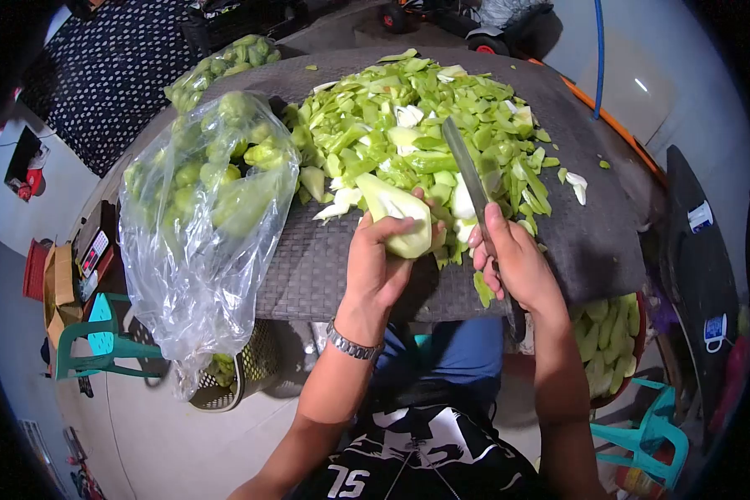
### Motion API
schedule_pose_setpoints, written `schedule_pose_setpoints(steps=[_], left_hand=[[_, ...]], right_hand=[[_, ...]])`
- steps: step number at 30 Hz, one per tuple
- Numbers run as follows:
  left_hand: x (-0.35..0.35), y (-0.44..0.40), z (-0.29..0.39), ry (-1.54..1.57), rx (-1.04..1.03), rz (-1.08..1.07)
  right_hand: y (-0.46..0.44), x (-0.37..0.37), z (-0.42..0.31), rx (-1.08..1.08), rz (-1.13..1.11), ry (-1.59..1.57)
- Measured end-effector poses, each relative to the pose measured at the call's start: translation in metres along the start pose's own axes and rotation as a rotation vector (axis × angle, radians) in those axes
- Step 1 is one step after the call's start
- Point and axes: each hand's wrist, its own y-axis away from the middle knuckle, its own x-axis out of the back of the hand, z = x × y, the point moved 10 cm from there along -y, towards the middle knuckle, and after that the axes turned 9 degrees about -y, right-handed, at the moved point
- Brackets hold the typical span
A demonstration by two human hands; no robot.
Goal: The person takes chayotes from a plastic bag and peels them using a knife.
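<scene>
My left hand, with a metal watch on the wrist, is closed around a pale green peeled chayote with a cut hollow in its face. In my right hand is a knife, its blade slanting up and away to the left. The blade is apart from the chayote. Beyond both hands spreads a heap of green peelings with white pieces among them. One strip of peel hangs below my right fingers.
A clear plastic bag of whole chayotes lies on the dark woven-pattern tabletop at left, with another bag behind. Below the table's right edge, a container holds pale green pieces. Teal stools and a basket stand on the floor.
</scene>
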Motion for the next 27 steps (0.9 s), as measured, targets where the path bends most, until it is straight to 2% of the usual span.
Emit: schedule_pose_setpoints(steps=[2,5,6,7,9,12,18,21,27], left_hand=[[0.007,-0.002,-0.006,0.139,0.051,0.015],[0.007,-0.002,0.001,0.244,0.013,-0.105],[0.011,-0.004,-0.001,0.26,0.019,-0.042],[0.01,-0.004,0.001,0.274,0.004,-0.046],[0.011,-0.002,0.005,0.304,-0.026,-0.05],[0.007,0.002,0.013,0.222,-0.134,-0.028],[-0.008,0.013,0.023,0.123,-0.249,-0.053],[-0.01,0.017,0.025,0.122,-0.257,-0.075],[-0.02,0.028,0.022,0.185,-0.216,-0.061]], right_hand=[[0.008,-0.004,-0.002,-0.012,-0.042,0.034],[0.03,-0.022,-0.015,0.282,-0.058,0.335],[0.046,-0.03,-0.023,0.244,-0.056,0.416],[0.055,-0.034,-0.02,0.319,-0.049,0.442],[0.073,-0.038,-0.009,0.19,-0.053,0.507],[0.094,-0.035,0.004,0.174,0.031,0.575],[0.104,-0.03,0.006,0.045,0.052,0.698],[0.104,-0.031,0.001,0.04,0.043,0.728],[0.103,-0.038,-0.004,0.187,0.086,0.79]])
